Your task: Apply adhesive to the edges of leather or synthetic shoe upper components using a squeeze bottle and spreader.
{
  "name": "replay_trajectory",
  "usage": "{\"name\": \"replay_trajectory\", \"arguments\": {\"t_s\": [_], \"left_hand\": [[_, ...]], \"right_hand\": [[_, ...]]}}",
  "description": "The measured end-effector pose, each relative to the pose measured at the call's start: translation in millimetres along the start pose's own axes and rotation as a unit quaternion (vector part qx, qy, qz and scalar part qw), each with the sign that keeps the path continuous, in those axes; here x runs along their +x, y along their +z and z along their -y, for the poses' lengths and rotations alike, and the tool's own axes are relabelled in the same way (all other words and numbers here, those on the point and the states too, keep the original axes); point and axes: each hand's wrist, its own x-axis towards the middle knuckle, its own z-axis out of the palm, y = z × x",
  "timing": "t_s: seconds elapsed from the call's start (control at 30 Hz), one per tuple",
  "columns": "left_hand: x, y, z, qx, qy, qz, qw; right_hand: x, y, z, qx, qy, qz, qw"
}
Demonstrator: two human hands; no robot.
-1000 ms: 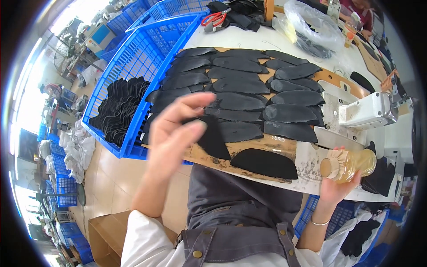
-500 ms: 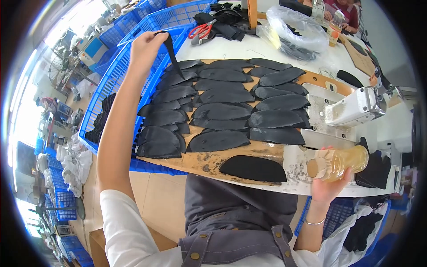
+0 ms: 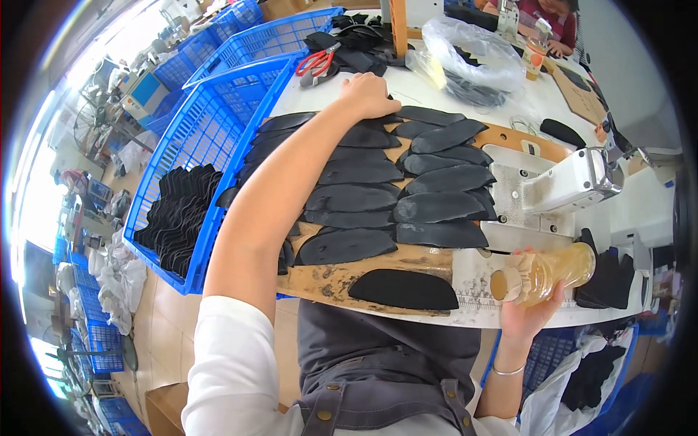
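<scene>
My left hand (image 3: 369, 94) reaches far across the board and lies palm down on the top black leaf-shaped piece, fingers together. Several black leaf-shaped pieces (image 3: 361, 199) are laid in overlapping rows on a stained wooden board (image 3: 327, 280). One single black piece (image 3: 404, 289) lies apart near the front edge. My right hand (image 3: 531, 312) grips a clear bottle of amber liquid (image 3: 542, 274), held on its side with its brush-like cap pointing left, at the table's front right.
A blue crate (image 3: 218, 138) at the left holds a stack of black pieces (image 3: 177, 218). Red-handled scissors (image 3: 314, 62) and a clear plastic bag (image 3: 472, 54) lie at the back. A white sewing machine (image 3: 574, 182) stands at the right. Another person sits behind.
My left hand lifted a black piece from the front, swung it over the crate, and now rests at the top of the rows. The bottle stayed in my right hand.
</scene>
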Motion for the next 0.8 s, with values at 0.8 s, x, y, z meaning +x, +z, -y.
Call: {"name": "replay_trajectory", "arguments": {"t_s": [0.8], "left_hand": [[-8.2, -16.6, -1.8, 0.172, 0.198, -0.021, 0.965]], "right_hand": [[0.8, 7.5, -1.8, -0.009, -0.009, -0.038, 0.999]]}}
